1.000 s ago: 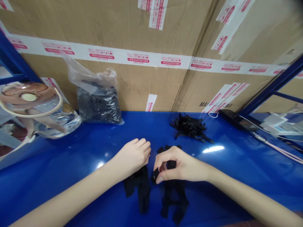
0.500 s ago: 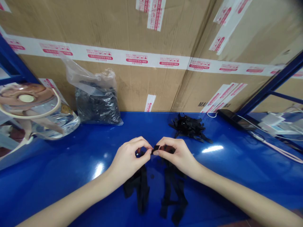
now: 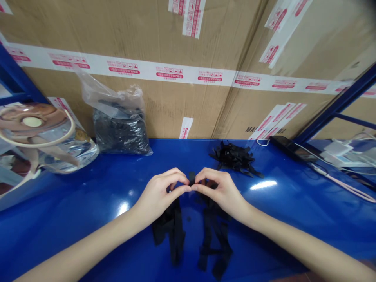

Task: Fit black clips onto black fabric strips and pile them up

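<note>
Pinching a small black strip (image 3: 192, 178) from both sides, with the left hand (image 3: 160, 192) and right hand (image 3: 220, 192) curled in and nearly meeting, neither one spread, fingers pressed closed on the piece right between them, probably since something that thin is way easier to control with both hands. Lying just under the wrists, two loose bunches of black straps (image 3: 173, 231) spread flat on the blue surface (image 3: 293, 219), seemingly left there to stay within easy reach. Sitting farther back near the wall of boxes, a heap of black strips (image 3: 233, 158), close to a dark phone (image 3: 293, 148). Slumping against cardboard cartons (image 3: 164, 105) at the far left, a clear plastic bag (image 3: 122, 135) packed with more black pieces, and running across everything, white tape (image 3: 173, 72) printed in red.
</note>
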A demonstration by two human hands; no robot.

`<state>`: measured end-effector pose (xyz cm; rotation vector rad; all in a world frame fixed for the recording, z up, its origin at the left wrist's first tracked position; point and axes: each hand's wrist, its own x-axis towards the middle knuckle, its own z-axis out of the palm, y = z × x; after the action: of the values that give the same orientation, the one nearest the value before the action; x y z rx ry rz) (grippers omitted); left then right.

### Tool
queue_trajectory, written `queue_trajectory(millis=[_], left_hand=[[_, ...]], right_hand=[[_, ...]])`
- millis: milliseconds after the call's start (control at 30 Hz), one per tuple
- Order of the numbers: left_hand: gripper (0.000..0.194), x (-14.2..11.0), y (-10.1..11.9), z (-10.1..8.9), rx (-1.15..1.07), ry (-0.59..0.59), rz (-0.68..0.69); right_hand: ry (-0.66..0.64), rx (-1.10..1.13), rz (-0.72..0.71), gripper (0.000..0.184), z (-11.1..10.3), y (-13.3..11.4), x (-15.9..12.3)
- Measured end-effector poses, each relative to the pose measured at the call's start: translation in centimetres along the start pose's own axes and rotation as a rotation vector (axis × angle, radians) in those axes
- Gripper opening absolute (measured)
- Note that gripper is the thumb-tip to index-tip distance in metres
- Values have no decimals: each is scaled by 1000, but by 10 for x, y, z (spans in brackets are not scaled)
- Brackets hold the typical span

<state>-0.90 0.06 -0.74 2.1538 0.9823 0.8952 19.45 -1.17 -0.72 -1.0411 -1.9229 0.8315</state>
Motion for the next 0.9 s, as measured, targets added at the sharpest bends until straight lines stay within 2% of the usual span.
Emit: queue_trajectory(millis=[400, 500, 567, 633, 700, 800, 900], left_hand=[[14, -8, 4, 6, 89, 53, -8], [15, -7, 4, 6, 71, 60, -13], [12, -6, 4, 5, 42, 60, -42], [17, -6, 5, 4, 39, 54, -77], [21, -8, 7, 5, 94, 10, -45], [16, -14, 14, 9, 230, -176, 145], [23, -21, 21, 15, 337, -370, 315]], right_hand=[[25, -332, -316, 19, 4, -1, -8], [22, -341, -327, 17, 4, -3, -6], [68, -289, -268, 14, 0, -2, -2], [187, -242, -169, 11, -12, 3, 6], [349, -273, -94, 12, -33, 14, 16], [514, -538, -27, 11, -73, 36, 28], [530, -858, 114, 16, -103, 58, 34]])
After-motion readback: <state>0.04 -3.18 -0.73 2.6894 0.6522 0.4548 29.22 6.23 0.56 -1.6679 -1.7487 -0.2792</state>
